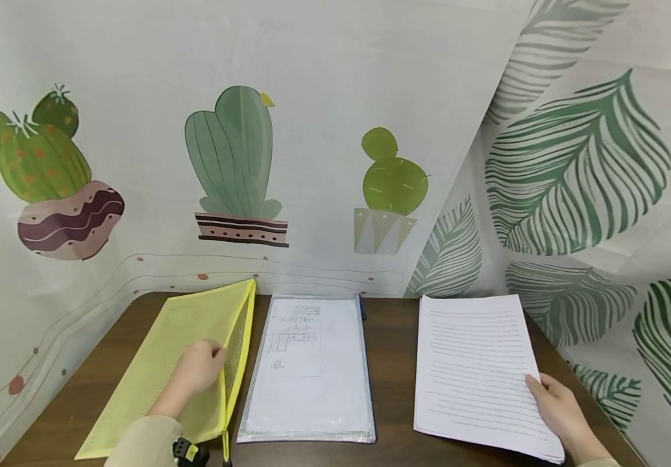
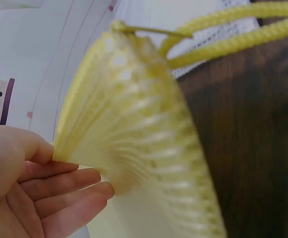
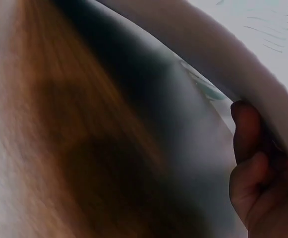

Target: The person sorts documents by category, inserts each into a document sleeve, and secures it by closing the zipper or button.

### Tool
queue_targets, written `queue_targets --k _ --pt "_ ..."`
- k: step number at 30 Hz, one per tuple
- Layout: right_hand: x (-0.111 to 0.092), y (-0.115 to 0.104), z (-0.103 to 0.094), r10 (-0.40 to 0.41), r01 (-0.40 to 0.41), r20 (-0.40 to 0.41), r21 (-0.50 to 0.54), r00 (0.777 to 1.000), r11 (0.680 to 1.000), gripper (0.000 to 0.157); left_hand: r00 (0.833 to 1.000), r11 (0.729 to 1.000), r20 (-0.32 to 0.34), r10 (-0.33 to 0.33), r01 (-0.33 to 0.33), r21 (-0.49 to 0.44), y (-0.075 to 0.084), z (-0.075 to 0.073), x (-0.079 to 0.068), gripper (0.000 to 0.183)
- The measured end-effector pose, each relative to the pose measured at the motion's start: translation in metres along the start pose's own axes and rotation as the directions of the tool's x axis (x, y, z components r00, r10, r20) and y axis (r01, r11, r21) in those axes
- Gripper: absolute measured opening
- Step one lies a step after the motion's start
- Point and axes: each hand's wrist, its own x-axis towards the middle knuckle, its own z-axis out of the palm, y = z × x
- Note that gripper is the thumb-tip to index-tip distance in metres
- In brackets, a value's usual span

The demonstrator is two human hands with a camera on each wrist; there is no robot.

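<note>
A yellow mesh zipper pouch (image 1: 154, 370) lies at the left of the table, its right side gaping. With thumb and fingers my left hand (image 1: 202, 363) pinches the upper edge of that opening and holds it raised. In the left wrist view the pouch's zipper edge (image 2: 158, 134) bows outward, and a yellow cord pull hangs at its end. On the right, a stack of printed paper (image 1: 475, 370) is gripped at its right edge by my right hand (image 1: 560, 405), thumb on top. The right wrist view shows curled fingers (image 3: 248, 131) under the stack's bent edge.
Between the two hands, a clear zipper pouch (image 1: 324, 402) with a blue edge and papers inside lies flat on the dark wooden table (image 1: 394, 376). A white cloth backdrop (image 1: 324, 84) printed with cacti and leaves hangs behind the table and along its right side.
</note>
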Motion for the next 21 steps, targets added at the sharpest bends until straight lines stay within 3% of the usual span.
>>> queue_targets --k 21 --pt "-0.002 -0.013 0.026 -0.002 -0.005 0.041 0.164 0.999 0.986 0.065 0.997 0.996 -0.041 0.062 -0.064 -0.054 0.02 0.008 -0.001 0.03"
